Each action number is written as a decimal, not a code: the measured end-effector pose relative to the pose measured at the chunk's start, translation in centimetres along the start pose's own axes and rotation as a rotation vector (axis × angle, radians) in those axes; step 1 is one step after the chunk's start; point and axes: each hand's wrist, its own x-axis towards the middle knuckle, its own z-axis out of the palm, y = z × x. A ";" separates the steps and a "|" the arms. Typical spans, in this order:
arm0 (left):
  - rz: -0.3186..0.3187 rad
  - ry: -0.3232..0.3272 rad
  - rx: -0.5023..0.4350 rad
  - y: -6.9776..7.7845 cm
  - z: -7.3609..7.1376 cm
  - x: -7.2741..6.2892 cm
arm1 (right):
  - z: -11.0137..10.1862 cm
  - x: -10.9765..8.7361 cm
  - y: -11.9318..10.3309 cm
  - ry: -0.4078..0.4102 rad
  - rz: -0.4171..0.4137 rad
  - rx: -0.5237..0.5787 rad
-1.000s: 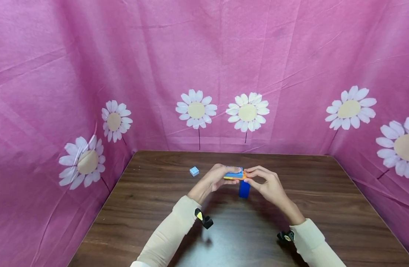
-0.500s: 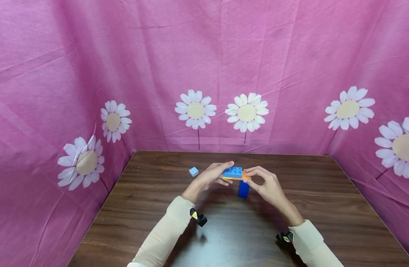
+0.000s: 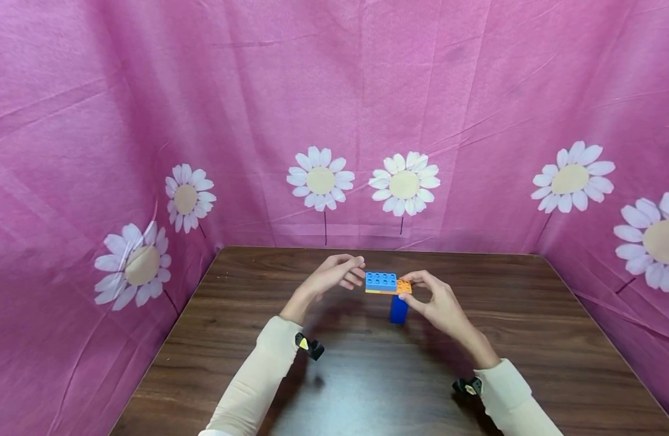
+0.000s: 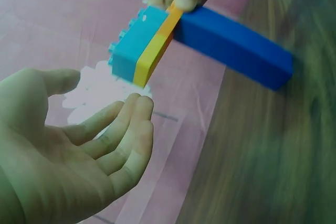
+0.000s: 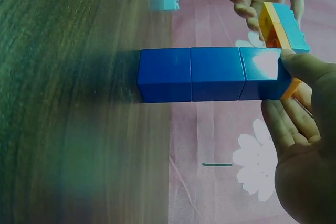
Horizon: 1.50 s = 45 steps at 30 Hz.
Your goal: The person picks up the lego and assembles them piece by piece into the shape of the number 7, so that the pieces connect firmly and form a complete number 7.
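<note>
A dark blue tower [image 5: 165, 75] of 3 stacked toy bricks stands upright on the table. Across its top lies a flat layer, an orange brick [image 3: 404, 286] beside a yellow brick [image 4: 150, 59] that juts out to the left. A lighter blue studded brick [image 3: 380, 281] sits over this layer. My right hand [image 3: 437, 303] pinches the orange brick at the tower's top, thumb in front and fingers behind. Apart from the stack, just left of its overhanging end, my left hand [image 3: 331, 275] holds nothing, its fingers relaxed and spread from the thumb.
A small light blue brick [image 3: 317, 280] lies on the wooden table [image 3: 247, 339], behind and left of the tower. Pink cloth [image 3: 362, 91] with printed daisies hangs round the table's back and sides. Both wrists carry black straps.
My left hand has let go of the studded blue brick and drawn back to the left, baring its top. The right hand keeps its pinch, and the stack stays in place.
</note>
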 end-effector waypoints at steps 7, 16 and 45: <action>0.058 0.060 0.128 -0.2 -2.0 -0.3 | 0.2 -0.5 0.4 -0.024 -0.020 -0.054; 0.069 0.151 0.325 -1.2 -4.3 0.3 | 0.2 -0.6 0.5 -0.025 -0.003 -0.033; -0.145 0.177 1.001 -6.4 -6.4 0.6 | 0.2 -0.5 0.7 -0.058 0.064 0.026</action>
